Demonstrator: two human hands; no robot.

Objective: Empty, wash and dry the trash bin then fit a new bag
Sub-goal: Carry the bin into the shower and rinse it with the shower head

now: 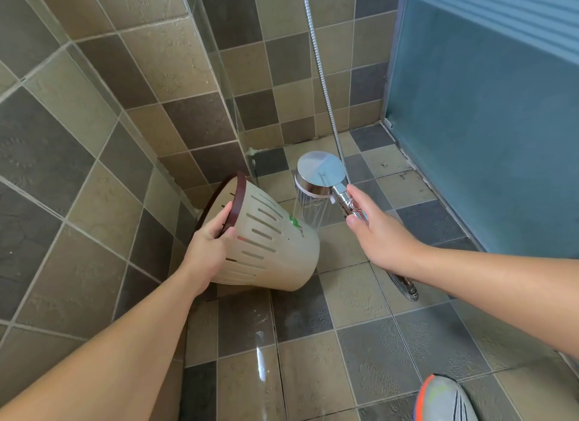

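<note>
On wet floor tiles [360,351], left hand [208,248] grips the bin [275,248], right hand [380,232] grips the spraying showerhead [319,176].

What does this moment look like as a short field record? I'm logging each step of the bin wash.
place: tiled shower corner, wet floor
bin: cream, slotted sides, dark red rim, tipped on its side, opening toward the wall
left hand: grips the bin's rim
right hand: holds the shower head by its handle
water: running, spraying down onto the bin's outer side near its base
hose: metal, runs up the wall
bag: none visible
also in view: a shoe at bottom right
</note>
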